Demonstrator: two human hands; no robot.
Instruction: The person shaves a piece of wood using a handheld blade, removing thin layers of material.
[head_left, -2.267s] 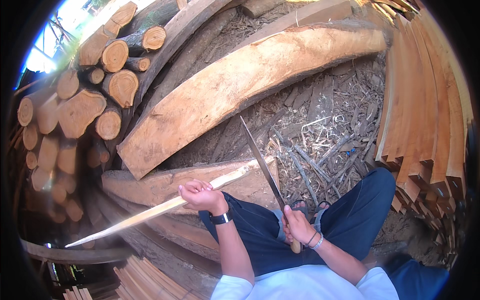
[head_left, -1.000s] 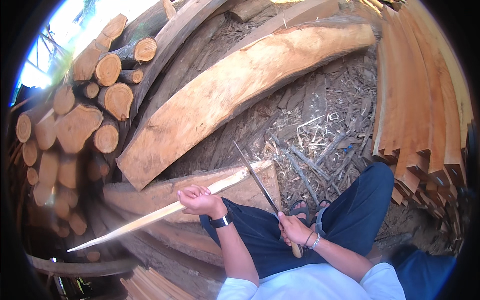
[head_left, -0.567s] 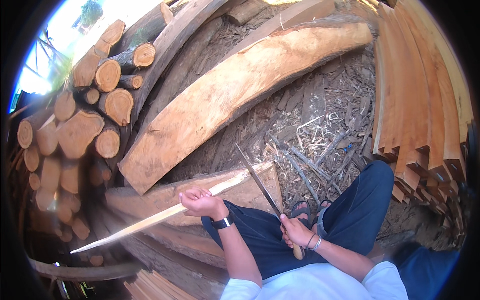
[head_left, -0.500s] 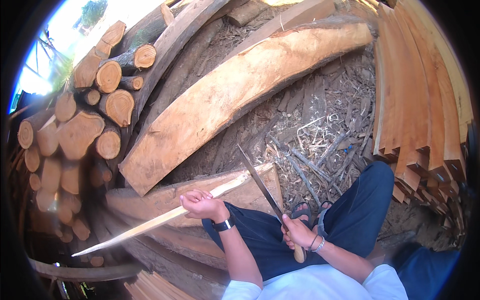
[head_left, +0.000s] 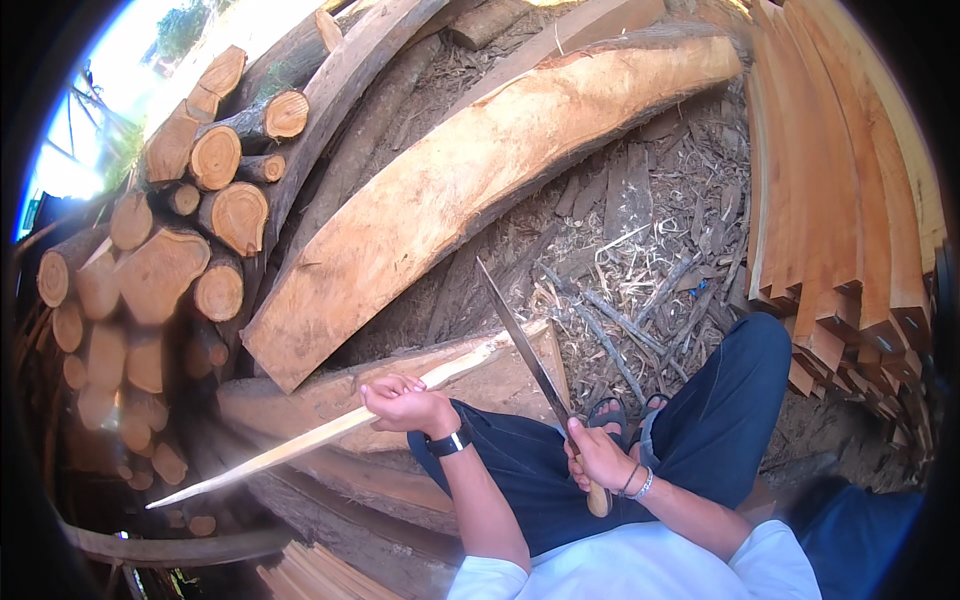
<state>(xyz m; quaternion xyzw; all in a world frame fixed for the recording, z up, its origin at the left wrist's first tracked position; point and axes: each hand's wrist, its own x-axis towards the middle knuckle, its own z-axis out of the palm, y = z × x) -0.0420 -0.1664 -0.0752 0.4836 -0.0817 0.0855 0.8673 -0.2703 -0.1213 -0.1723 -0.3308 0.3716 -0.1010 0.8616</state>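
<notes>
Log pile: cut logs (head_left: 216, 157) are stacked at the left, well apart from the hands.
Plank stack: sawn planks (head_left: 820, 200) lean together at the right, beyond the bent knee.
Curved slab: a long slab (head_left: 480, 190) arches across the ground ahead, beyond the blade's tip.
Lower slab: a second slab (head_left: 290, 398) lies behind the stick, limiting room beneath it.
Legs: the dark trousers (head_left: 715, 420) spread to either side, a thigh close under the work.
Pale stick: the pointed stick (head_left: 270, 455) slants across the front, its point to the left.
Machete: its blade (head_left: 525, 345) has tipped up slightly, now reaching farther past the stick's right end; whether they touch cannot be told.
Branches: thin branches (head_left: 610, 348) lie by the feet.
Right hand: the fingers of this hand (head_left: 597, 455) are clenched round the wooden handle.
Left hand: this hand (head_left: 408, 405), palm up, has its fingers curled round the stick's middle, steadying it.
</notes>
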